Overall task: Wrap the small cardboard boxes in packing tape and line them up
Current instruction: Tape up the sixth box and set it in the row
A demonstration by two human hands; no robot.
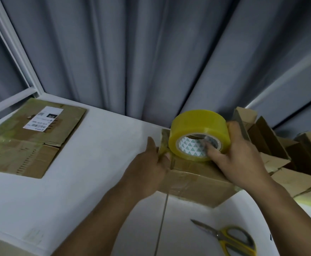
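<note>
My right hand (243, 163) gripped one tape roll (197, 126) on one box (197, 183); my left hand (147, 169) pressed flat on its side.

A white worktop (95, 163) carries flattened cardboard (31, 145) with a shipping label (43, 117) at nine o'clock and yellow-handled scissors (223, 237) at five o'clock. Grey curtains (151, 52) hang at twelve o'clock.

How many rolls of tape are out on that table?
1: the yellow tape roll, held by the right hand atop the cardboard box. Others may hide among the piled boxes.
</note>
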